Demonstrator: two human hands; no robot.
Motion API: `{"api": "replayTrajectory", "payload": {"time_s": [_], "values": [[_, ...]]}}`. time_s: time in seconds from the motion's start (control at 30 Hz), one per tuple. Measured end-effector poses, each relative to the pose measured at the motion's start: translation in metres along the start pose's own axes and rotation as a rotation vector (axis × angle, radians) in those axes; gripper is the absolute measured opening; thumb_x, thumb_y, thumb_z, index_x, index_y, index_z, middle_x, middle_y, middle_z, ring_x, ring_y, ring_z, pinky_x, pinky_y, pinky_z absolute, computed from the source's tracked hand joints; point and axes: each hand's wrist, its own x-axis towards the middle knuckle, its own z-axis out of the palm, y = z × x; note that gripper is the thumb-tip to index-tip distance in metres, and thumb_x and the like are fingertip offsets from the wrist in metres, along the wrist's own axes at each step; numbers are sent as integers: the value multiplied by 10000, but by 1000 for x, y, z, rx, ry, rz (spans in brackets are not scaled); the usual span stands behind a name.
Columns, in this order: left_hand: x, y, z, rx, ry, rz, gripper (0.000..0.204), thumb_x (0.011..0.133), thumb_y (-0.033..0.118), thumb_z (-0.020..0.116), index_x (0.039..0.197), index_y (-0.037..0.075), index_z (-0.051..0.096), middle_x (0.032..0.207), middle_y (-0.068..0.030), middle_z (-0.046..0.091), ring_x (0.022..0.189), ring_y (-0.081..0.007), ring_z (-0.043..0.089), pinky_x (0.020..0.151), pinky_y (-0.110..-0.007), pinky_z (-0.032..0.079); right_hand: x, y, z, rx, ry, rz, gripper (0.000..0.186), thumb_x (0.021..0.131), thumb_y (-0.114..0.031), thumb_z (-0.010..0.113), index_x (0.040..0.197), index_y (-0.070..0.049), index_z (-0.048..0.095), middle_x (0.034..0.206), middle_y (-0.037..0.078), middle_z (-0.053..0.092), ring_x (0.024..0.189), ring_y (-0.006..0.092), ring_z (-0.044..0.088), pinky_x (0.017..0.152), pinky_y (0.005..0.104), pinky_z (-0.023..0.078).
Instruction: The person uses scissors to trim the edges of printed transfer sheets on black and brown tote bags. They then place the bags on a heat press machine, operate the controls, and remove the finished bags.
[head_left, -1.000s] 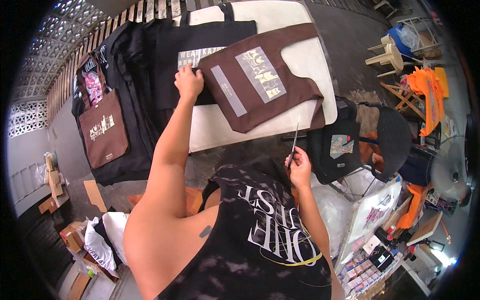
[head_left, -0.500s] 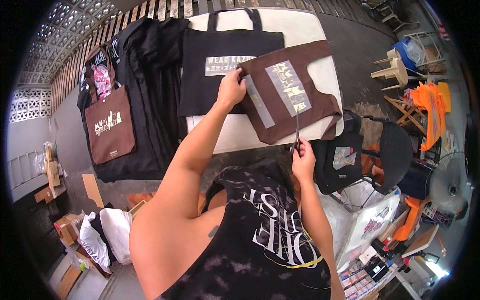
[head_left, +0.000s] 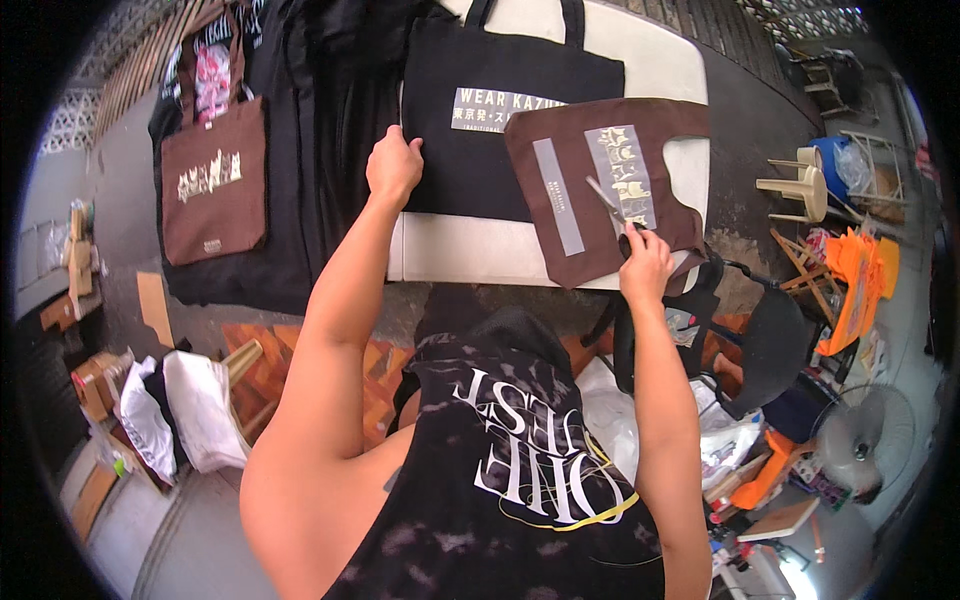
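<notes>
A brown tote bag (head_left: 560, 245) lies askew over a black tote bag (head_left: 470, 180) on the white table. Two pale transfer strips show on the brown bag: a wide one with cat figures (head_left: 628, 165) and a narrow one (head_left: 557, 195). My right hand (head_left: 647, 262) is closed round scissors (head_left: 608, 200), whose blades point up and left across the wide strip. At the black tote's left edge is my left hand (head_left: 394, 168), its fingers curled and thumb toward the tote. Whatever may be between those fingers is hidden.
Black garments (head_left: 345, 130) lie left of the table, with another brown tote (head_left: 215, 190) on top. A black chair (head_left: 770, 345) stands close on the right, a standing fan (head_left: 865, 440) beyond it. White bags (head_left: 200, 410) sit at lower left.
My left hand has let go of the brown bag and moved left to the black tote's edge. The scissors now tilt to the left over the wide strip. The whole view has shifted.
</notes>
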Motion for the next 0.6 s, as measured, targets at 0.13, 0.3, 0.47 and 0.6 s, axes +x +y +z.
{"api": "replayTrajectory", "payload": {"time_s": [0.13,0.3,0.47,0.6], "values": [[-22,-30,11,-69,264,195,354,894,217,678,1204,55,622,1243,-208,644,1166,-383,617,927,-455,504,45,-53,-25,109,77,-223,259,796,-78,656,1048,-83,718,1163,125,641,1122,334,580,969,489,453],[-17,-44,34,41,480,526,414,856,164,679,1268,200,675,1367,-99,599,1289,-275,536,1039,-430,394,117,-183,-1,388,164,-589,181,798,-95,684,978,-85,699,1042,78,664,1036,292,621,889,441,494],[-18,-43,32,6,518,479,396,845,171,682,1238,223,695,1356,-51,614,1293,-253,533,1039,-421,389,178,-248,21,255,217,-929,136,788,-139,697,913,-99,662,871,48,647,871,271,649,757,407,524],[-19,-34,27,26,474,458,407,833,174,687,1234,241,693,1355,-36,609,1294,-247,527,1033,-422,390,190,-248,27,180,153,-947,141,793,-146,693,927,-109,667,816,46,664,823,274,666,728,414,536]]}}
